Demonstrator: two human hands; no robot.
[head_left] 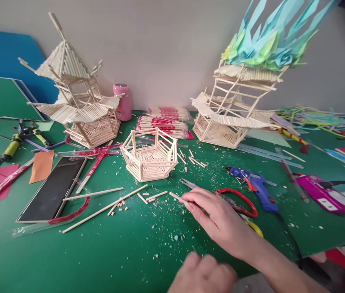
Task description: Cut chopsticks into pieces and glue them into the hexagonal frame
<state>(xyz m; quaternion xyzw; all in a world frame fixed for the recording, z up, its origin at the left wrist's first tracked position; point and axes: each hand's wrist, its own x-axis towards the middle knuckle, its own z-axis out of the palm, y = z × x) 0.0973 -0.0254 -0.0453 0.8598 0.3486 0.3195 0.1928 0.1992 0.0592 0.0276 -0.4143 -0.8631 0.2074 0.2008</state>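
My right hand [213, 213] reaches in from the right and pinches a short wooden stick [176, 197] between thumb and fingers, just above the green table. Near the bottom edge is my left hand [204, 274], curled with its knuckles up; whatever it may hold is hidden. Beyond my hands stands a small polygonal stick frame [149, 156] with a woven-looking stick floor, short posts and a top rail. Longer sticks [105, 207] and short cut pieces lie left of my right hand. Red-handled pliers or cutters [242, 199] lie partly behind that hand.
Two stick pavilions, left [77, 110] and right [233, 101], stand at the back, with bundled sticks [163, 127] and a pink can [124, 101] between. A blue glue gun [260, 187], purple device [324, 193] and phone [55, 189] lie around. Wood crumbs litter the green table [114, 256].
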